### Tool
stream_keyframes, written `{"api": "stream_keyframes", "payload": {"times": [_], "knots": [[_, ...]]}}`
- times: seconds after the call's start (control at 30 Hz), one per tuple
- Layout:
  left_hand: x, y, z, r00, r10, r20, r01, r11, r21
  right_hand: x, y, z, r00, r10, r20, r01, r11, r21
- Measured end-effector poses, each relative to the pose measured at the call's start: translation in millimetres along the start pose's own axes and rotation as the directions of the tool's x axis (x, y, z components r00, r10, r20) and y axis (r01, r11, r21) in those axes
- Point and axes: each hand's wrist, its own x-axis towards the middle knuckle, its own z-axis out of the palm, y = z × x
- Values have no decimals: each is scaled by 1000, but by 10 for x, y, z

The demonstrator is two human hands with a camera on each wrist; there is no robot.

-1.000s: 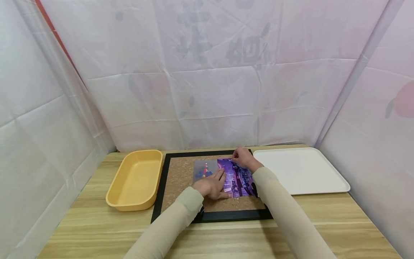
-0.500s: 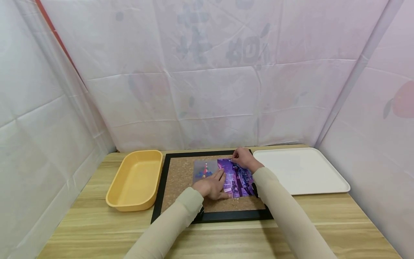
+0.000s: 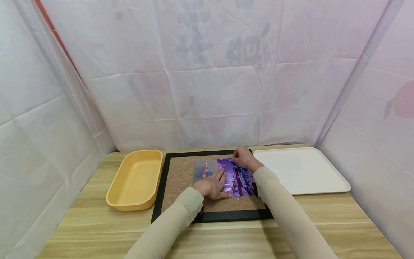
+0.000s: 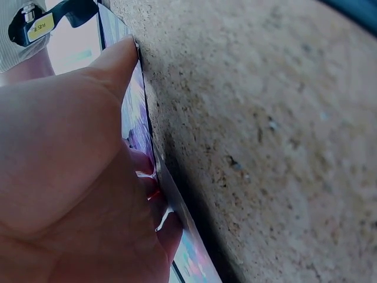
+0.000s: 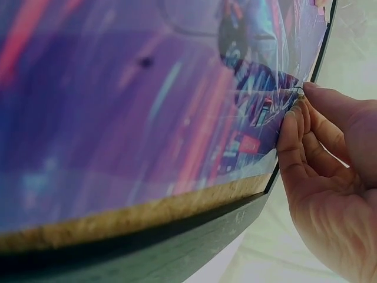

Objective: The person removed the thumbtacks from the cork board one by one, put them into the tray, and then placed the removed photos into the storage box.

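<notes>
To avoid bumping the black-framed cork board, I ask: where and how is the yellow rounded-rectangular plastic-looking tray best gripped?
Probably grip the yellow tray by its raised rim, midway along its left wall, pinching from the person's left. That side faces wooden tabletop; the right wall lies close beside the cork board. The left hand would suit, but rests on the purple printed sheet.

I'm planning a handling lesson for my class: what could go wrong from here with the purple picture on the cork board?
The purple picture could skew if the left hand lifts, since that hand rests on its left part. It might crease near its far edge, where the right hand pinches something too small to identify and the surface looks rippled. The grey picture beside it might get nudged; the left hand partly covers it.
</notes>
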Motion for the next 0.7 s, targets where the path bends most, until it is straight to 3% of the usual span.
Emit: {"api": "stream_keyframes", "payload": {"times": [0.7], "knots": [[37, -23, 32, 1000, 8, -20, -8, 1000, -10, -32, -9, -42, 1000, -2, 5, 2, 999, 36]]}}
